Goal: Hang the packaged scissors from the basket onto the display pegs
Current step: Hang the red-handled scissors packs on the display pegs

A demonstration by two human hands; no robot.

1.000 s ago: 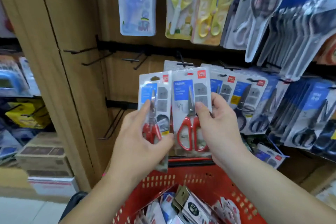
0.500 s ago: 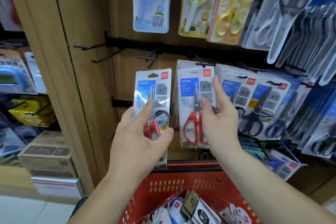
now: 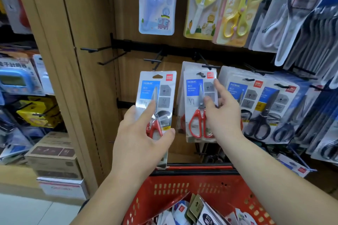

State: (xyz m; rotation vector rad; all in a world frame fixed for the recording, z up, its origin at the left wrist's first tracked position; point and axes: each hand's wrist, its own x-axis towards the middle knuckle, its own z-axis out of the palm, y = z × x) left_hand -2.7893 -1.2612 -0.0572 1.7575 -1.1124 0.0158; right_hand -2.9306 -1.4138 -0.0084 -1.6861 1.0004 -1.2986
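Observation:
My left hand (image 3: 140, 140) grips a packaged pair of red-handled scissors (image 3: 156, 95) by its lower half and holds it upright, just below an empty black peg (image 3: 155, 60). My right hand (image 3: 224, 115) pinches a second red-handled pack (image 3: 193, 107), thumb on the front and index finger along its right edge. That pack's top sits at a peg (image 3: 208, 66), in front of other identical packs. Below, the red basket (image 3: 182, 188) holds several more packaged items (image 3: 201, 210).
Packs of black-handled scissors (image 3: 261, 111) crowd the pegs to the right. Children's scissors (image 3: 157, 2) hang on the row above. Two bare pegs (image 3: 102, 50) stick out at the left by a wooden upright (image 3: 60, 60). Boxes (image 3: 53, 153) sit lower left.
Both hands have lifted their packs up and forward toward the peg row. The right pack now sits against the stack hanging on its peg.

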